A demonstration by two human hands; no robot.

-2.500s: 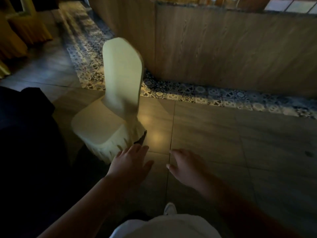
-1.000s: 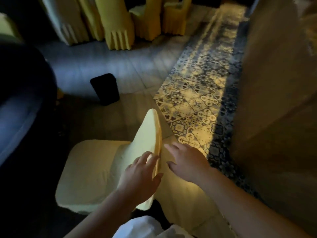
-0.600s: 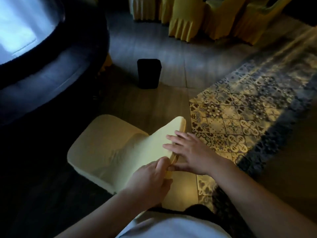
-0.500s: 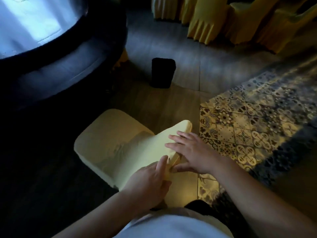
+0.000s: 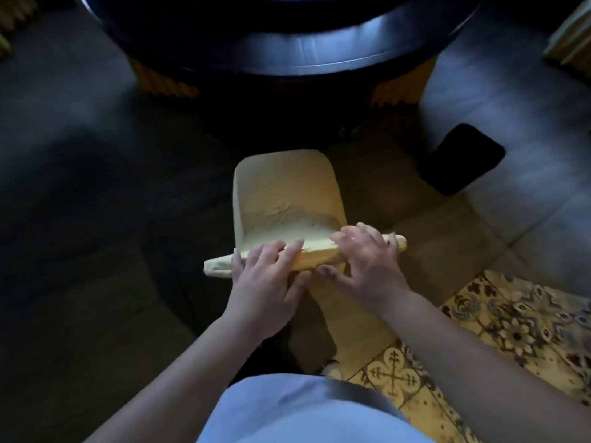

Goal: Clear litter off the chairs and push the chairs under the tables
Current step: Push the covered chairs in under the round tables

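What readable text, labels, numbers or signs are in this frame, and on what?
None: no word, number, label or sign is readable anywhere in the head view.
Yellow chair cover: plain fabric, no print or tag visible.
Round dark table: bare edge, only glare, motion-blurred.
Black bin: dark, no marking shows.
Patterned floor tiles: floral and cross ornament only, no lettering.
Left hand and right hand grip the backrest; nothing written there.
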